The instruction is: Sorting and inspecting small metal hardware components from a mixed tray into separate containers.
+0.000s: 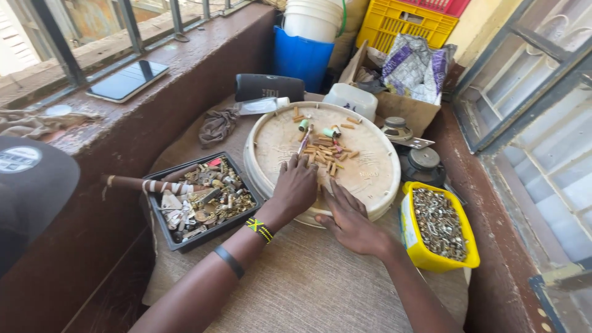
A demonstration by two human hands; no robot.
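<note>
Sunlight falls across a cloth-covered bench (308, 283) tucked between a reddish-brown ledge and a barred window, and at its middle sits a round, cream-coloured upturned lid (370, 179) serving as a sorting tray. Scattered over the lid, toward its twelve o'clock half, lies a cluster of small tan cylindrical pieces (325, 152) with a few green-tipped ones among them. The left hand (296, 188) rests palm down on the lid at about seven o'clock, its fingers spread loosely and reaching into the near edge of that cluster; it grips nothing. The right hand (349, 217) lies flat at the lid's six o'clock rim, fingers extended and open, touching the surface but holding nothing. At nine o'clock from the lid, just beside it, stands a black rectangular tray (179, 240) heaped with mixed metal scraps, a wrapped stick (151, 184) lying across its upper edge. At four o'clock sits a yellow tub (408, 231) filled with small silvery metal bits. Beyond the lid, at twelve o'clock, a black cylinder-shaped speaker (268, 87) lies on its side before a blue bucket (301, 58), and a phone (127, 80) rests on the ledge.
</note>
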